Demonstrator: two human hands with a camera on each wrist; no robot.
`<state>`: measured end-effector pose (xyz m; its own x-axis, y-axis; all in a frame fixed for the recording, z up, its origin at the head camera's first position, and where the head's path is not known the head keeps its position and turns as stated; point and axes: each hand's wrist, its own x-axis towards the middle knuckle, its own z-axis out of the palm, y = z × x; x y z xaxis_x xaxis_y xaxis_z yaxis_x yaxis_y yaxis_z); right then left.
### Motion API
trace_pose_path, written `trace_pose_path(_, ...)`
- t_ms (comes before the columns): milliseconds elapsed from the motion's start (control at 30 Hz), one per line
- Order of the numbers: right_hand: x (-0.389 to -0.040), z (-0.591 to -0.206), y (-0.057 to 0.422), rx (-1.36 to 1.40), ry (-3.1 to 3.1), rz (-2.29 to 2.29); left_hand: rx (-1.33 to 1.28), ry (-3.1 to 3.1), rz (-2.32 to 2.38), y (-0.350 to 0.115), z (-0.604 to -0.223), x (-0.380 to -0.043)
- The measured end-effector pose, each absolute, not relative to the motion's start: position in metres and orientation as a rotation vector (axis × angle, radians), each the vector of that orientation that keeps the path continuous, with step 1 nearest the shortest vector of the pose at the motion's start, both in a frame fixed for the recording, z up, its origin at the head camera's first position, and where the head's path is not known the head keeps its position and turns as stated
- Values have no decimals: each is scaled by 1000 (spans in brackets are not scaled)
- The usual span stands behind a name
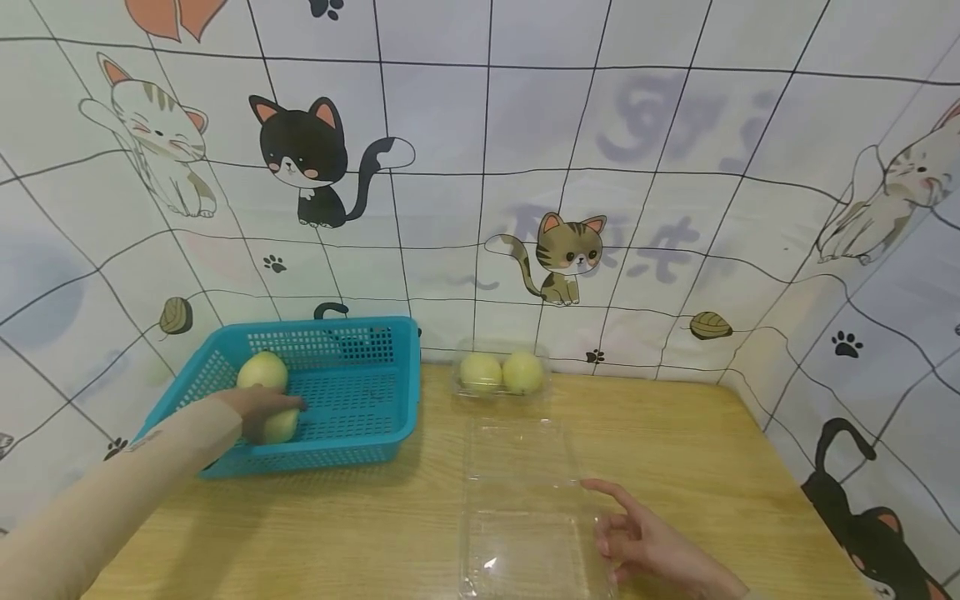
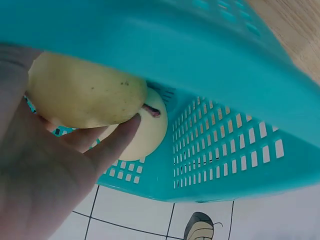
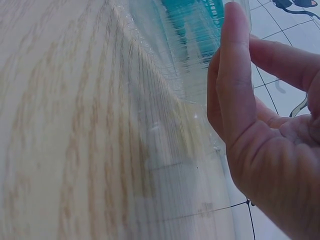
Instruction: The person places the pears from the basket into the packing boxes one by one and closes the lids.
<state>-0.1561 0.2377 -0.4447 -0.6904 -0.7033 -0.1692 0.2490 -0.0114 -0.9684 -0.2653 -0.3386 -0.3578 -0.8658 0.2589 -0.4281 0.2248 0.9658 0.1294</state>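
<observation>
My left hand (image 1: 257,402) reaches into the blue-green plastic basket (image 1: 408,392) and grips a pale yellow pear (image 1: 281,427), fingers curled round it in the left wrist view. Behind it in the basket lies a second pear (image 1: 262,372), its stem (image 2: 151,110) showing close to my fingertip. On the table an unfolded clear plastic clamshell box (image 1: 522,493) lies open with bare compartments. My right hand (image 1: 648,540) is at the box's right edge, index finger extended and the other fingers loosely bent, with nothing held.
A clear plastic box with two pears (image 1: 501,372) stands at the back of the wooden table (image 1: 660,442), close to the wall. Cat-printed sheeting (image 1: 450,167) covers the walls behind and at both sides. The basket stands at the left, near the wall.
</observation>
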Motion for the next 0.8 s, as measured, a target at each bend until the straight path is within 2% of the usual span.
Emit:
trace_pose_path(333,-157,-446,239,-485,1566,-1786,854,2839,-105,-340,-356,-267)
trace_pose_path(800,-155,-444,240,-584,1563,-1773,1003,2944,-139,-348,-354,-270)
